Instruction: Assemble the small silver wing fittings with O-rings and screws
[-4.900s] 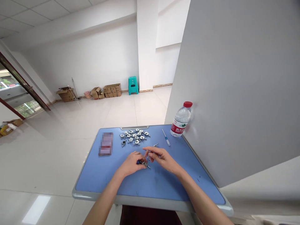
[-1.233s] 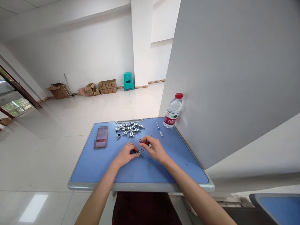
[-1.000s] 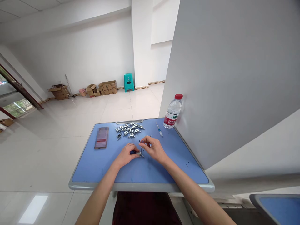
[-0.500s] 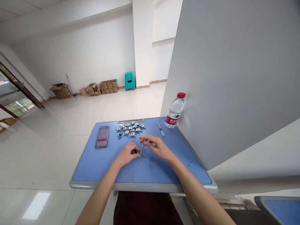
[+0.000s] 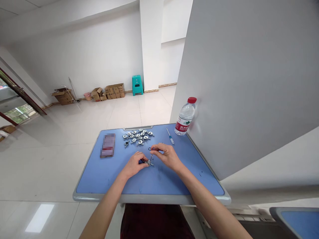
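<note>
The fingers of the left hand [image 5: 134, 165] are curled narrow and closed on a small metal fitting [image 5: 150, 163], with a dark blue part [image 5: 142, 161] showing at the fingertips. The right hand [image 5: 167, 156] holds its thumb and index finger in a narrow pinch just beside that fitting, near a thin metal pin [image 5: 151, 157] and a small dark ring [image 5: 149, 149]; whether it grips either cannot be told at this size. Both hands are near the middle of the blue table [image 5: 159, 182]. Beyond them lies a cluster of metal wing fittings [image 5: 138, 136]. To the right are a blue-handled screwdriver [image 5: 170, 136] and a water bottle [image 5: 185, 117]. Recommended practice: brace both wrists low and pinch small parts close to the surface, so that none can drop or roll.
</note>
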`<control>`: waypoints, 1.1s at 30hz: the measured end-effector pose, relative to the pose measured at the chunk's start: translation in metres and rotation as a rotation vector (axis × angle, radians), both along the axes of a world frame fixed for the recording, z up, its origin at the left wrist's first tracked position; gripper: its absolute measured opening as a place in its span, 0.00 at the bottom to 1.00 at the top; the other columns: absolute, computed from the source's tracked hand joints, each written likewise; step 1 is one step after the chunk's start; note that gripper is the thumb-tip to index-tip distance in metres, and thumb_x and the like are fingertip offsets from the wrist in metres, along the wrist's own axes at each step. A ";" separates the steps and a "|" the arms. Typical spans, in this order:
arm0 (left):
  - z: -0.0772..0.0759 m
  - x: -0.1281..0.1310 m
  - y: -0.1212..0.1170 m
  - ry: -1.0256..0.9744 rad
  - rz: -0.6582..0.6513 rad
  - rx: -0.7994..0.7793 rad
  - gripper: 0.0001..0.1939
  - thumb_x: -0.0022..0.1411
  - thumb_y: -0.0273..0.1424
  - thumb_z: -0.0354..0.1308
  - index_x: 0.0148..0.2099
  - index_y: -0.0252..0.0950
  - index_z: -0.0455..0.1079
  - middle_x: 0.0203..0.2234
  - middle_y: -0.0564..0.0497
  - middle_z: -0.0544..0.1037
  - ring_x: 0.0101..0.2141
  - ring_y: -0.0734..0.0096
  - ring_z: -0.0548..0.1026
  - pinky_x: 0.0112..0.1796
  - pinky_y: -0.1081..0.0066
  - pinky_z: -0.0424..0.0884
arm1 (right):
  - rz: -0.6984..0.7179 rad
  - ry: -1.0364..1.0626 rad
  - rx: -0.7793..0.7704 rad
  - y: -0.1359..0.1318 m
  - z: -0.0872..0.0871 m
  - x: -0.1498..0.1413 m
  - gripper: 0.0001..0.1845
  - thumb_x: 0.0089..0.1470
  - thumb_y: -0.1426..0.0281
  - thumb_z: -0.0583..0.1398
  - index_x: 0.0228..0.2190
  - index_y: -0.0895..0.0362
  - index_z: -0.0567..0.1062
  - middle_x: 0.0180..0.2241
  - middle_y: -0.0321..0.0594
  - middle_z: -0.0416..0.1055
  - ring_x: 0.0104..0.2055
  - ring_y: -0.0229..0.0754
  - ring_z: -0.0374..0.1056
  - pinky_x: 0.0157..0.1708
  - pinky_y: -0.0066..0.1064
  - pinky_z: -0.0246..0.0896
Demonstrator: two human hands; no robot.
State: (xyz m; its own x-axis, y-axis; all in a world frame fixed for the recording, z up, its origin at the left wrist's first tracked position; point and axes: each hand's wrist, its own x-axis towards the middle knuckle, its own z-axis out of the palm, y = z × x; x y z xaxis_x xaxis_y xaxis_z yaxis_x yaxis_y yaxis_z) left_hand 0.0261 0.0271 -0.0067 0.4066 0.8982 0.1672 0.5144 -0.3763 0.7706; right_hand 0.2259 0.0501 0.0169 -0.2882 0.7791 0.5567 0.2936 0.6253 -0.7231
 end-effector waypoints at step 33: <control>-0.005 0.002 0.001 0.010 0.023 0.029 0.04 0.58 0.31 0.63 0.34 0.37 0.71 0.31 0.52 0.76 0.38 0.65 0.72 0.44 0.63 0.68 | 0.121 -0.167 0.163 -0.009 0.004 -0.005 0.16 0.64 0.70 0.51 0.49 0.53 0.73 0.34 0.42 0.74 0.36 0.42 0.69 0.36 0.33 0.65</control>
